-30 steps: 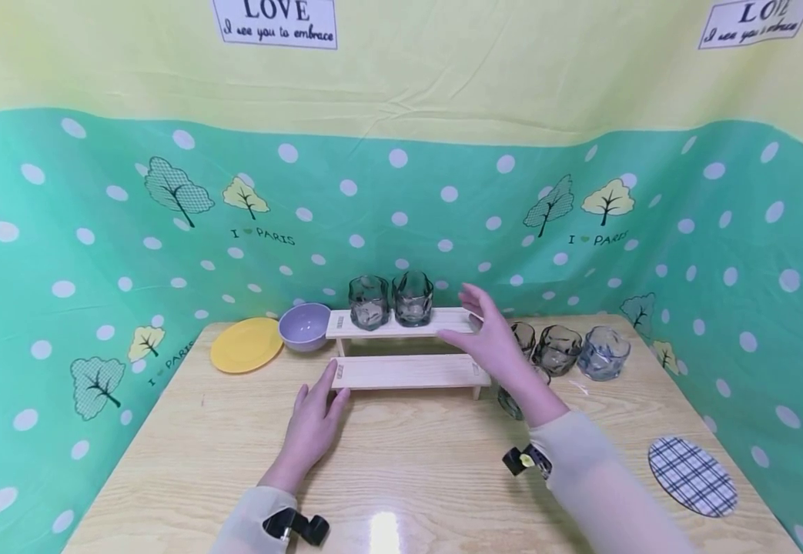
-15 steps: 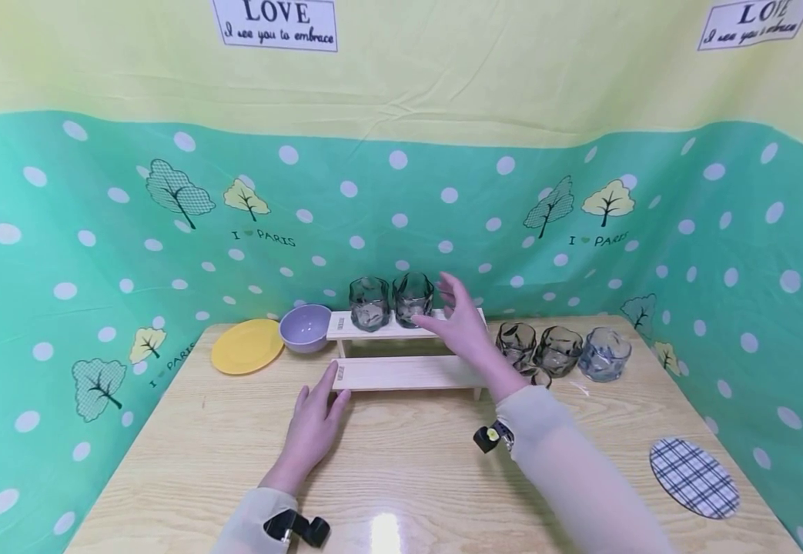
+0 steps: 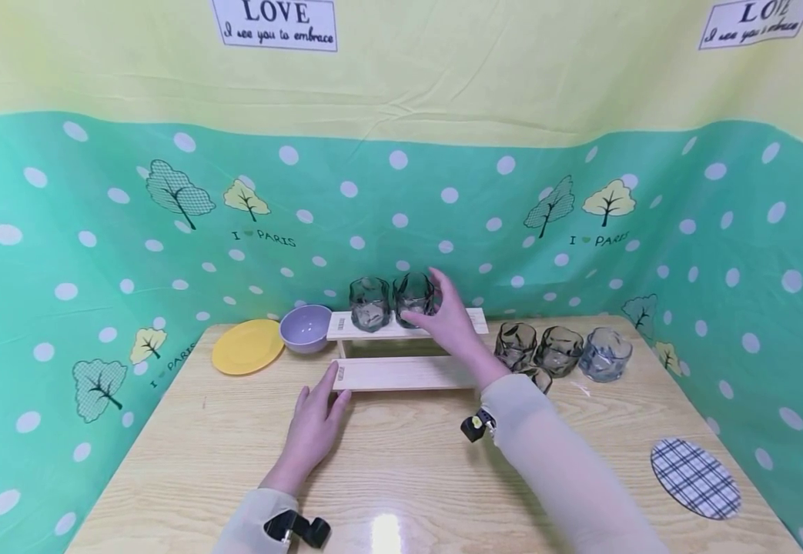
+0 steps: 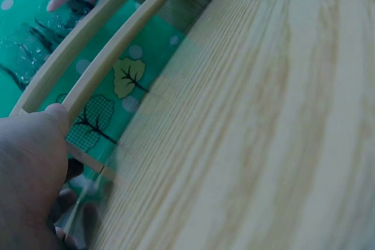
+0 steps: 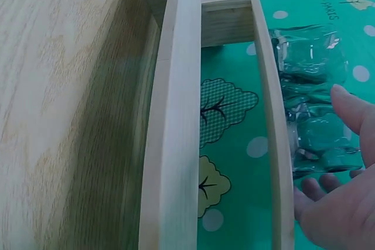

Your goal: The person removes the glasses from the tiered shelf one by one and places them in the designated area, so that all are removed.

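Note:
My left hand [image 3: 312,427] holds the left end of the low front step of the wooden shelf [image 3: 408,372]; its thumb [image 4: 55,112] lies at the front edge. On the upper step [image 3: 472,315] two grey glass tumblers stand side by side. My right hand [image 3: 450,323] reaches round the right-hand glass tumbler [image 3: 411,298], thumb in front and fingers behind. In the right wrist view the thumb [image 5: 348,106] overlaps that tumbler and the other fingers are at its near side. The left-hand tumbler [image 3: 369,304] stands beside it, untouched.
Right of the shelf stand several more tumblers: smoky ones [image 3: 559,352] and a bluish one [image 3: 605,355]. A purple bowl [image 3: 306,328] and a yellow plate [image 3: 247,347] are at the left. A checked oval mat [image 3: 695,477] lies front right. A patterned cloth [image 3: 401,192] hangs behind.
My right hand has moved left from over the shelf's right end to the right-hand tumbler on the upper step. The left hand and both tumblers have kept their places.

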A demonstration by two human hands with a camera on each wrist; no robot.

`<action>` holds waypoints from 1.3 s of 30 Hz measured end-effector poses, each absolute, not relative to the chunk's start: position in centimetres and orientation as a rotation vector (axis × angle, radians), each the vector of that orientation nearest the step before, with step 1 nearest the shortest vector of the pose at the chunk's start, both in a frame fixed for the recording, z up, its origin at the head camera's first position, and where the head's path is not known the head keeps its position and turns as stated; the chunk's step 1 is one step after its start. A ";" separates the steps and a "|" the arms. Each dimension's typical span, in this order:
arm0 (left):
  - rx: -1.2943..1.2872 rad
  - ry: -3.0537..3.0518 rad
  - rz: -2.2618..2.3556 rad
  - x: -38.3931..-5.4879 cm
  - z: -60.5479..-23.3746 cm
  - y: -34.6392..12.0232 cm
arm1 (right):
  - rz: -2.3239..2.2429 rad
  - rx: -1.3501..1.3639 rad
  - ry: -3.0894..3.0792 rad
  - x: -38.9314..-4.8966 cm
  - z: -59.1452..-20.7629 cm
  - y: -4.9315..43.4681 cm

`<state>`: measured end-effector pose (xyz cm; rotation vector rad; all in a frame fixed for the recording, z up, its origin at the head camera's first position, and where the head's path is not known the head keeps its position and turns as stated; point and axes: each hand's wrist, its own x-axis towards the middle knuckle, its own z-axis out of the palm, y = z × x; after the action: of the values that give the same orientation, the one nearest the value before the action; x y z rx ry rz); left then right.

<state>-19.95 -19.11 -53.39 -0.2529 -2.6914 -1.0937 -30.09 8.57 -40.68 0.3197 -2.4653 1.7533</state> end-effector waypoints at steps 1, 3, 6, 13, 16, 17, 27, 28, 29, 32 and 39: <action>-0.254 -2.690 -1.093 -20.0 -53.4 -19.1 | 1.741 0.319 -2.473 -30.2 -40.8 8.5; -0.257 -2.688 -1.091 -20.0 -53.4 -19.1 | 1.729 0.320 -2.482 -30.4 -41.0 8.4; -0.259 -2.686 -1.090 -20.0 -53.4 -19.1 | 1.711 0.321 -2.496 -30.6 -41.2 8.3; -0.248 -2.697 -1.099 -20.0 -53.5 -19.2 | 1.722 0.315 -2.496 -30.7 -41.5 8.1; -0.242 -2.702 -1.104 -20.0 -53.5 -19.2 | 1.735 0.319 -2.483 -30.7 -41.6 7.9; -0.243 -2.702 -1.106 -20.0 -53.5 -19.2 | 1.740 0.322 -2.477 -30.7 -41.7 7.9; -0.253 -2.700 -1.104 -20.0 -53.7 -19.2 | 1.751 0.320 -2.466 -30.4 -41.8 7.9; -0.253 -2.700 -1.104 -20.0 -53.7 -19.2 | 1.746 0.321 -2.464 -30.4 -41.8 7.9; -0.254 -2.701 -1.105 -20.0 -53.6 -19.2 | 1.742 0.324 -2.463 -30.4 -41.8 7.9; -0.255 -2.704 -1.107 -20.0 -53.6 -19.2 | 1.737 0.322 -2.457 -30.4 -41.9 8.0; -0.246 -2.708 -1.111 -20.1 -53.5 -19.2 | 1.697 0.296 -2.465 -30.5 -42.0 8.0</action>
<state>-20.05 -19.21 -53.51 -0.2460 -2.7079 -1.1106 -30.46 8.01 -42.01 0.2963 -2.4649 1.6973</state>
